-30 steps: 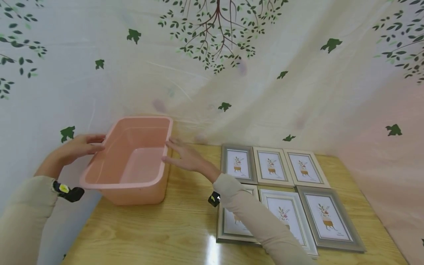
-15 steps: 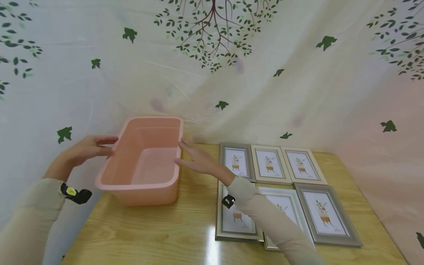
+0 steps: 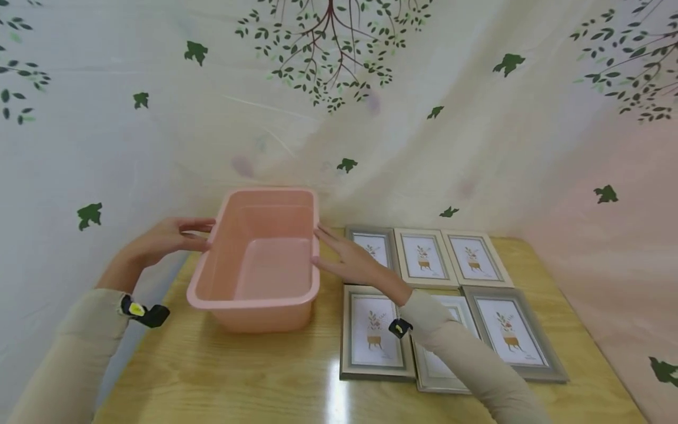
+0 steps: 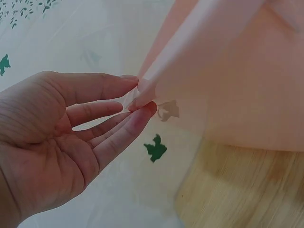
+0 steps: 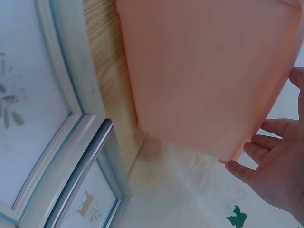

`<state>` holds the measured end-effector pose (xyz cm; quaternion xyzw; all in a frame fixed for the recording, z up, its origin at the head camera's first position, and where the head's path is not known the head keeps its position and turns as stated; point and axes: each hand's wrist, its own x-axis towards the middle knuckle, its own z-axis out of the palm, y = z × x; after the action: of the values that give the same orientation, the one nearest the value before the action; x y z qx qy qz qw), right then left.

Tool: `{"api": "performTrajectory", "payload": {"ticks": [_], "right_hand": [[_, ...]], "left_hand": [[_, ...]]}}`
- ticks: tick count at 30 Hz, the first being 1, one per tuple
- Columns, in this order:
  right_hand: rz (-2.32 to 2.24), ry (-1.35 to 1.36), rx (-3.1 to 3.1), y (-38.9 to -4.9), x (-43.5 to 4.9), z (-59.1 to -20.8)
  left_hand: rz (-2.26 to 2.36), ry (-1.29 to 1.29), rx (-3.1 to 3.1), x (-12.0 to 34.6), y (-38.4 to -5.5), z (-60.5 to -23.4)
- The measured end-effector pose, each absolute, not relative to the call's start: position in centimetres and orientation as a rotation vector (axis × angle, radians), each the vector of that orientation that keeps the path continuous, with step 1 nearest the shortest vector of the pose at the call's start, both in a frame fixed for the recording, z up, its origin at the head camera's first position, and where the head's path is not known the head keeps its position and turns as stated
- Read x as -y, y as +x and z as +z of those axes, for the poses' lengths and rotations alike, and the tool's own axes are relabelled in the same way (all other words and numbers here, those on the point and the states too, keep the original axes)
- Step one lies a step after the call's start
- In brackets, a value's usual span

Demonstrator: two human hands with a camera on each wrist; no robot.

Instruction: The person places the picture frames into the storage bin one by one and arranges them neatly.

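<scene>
An empty pink plastic tub (image 3: 275,277) stands left of centre on the wooden table (image 3: 254,383) in the head view. At its left rim, my left hand (image 3: 166,238) pinches the edge between thumb and fingertips; the left wrist view shows this close up. Across from it, my right hand (image 3: 357,262) touches the right rim with spread, fairly straight fingers (image 5: 275,142). The right wrist view shows the tub's outer wall (image 5: 209,80). Whether the tub's base rests fully on the table cannot be made out.
Several picture frames with plant prints lie in two rows at right, including a back cream frame (image 3: 424,256) and a front grey frame (image 3: 511,333). My right forearm (image 3: 471,359) crosses above the front row. A leaf-patterned sheet (image 3: 296,135) hangs behind the table.
The tub has shifted right, from the table's left edge toward the picture frames. Both hands have travelled along with it, staying at its rims. The frames lie as before.
</scene>
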<state>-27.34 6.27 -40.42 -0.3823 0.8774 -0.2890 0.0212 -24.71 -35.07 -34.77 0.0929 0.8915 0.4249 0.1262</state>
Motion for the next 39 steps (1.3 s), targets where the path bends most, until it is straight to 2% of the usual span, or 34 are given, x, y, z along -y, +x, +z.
{"api": "performTrajectory", "payload": {"ticks": [12,25,39], "right_hand": [[-0.974,-1.184,-2.713,-27.4,-9.7,-39.8],[-1.035,-1.187,-2.709,-27.2,-10.9,-40.5],[-1.032,-1.177,-2.685,-26.8,-11.2,-40.5]], "left_hand": [[1.406,0.336,-2.496,32.6,-26.6,-36.0],[1.709,0.396,-2.29,31.6,-27.7,-39.3],[1.646,0.35,-2.297,31.2,-27.6,-38.5]]}}
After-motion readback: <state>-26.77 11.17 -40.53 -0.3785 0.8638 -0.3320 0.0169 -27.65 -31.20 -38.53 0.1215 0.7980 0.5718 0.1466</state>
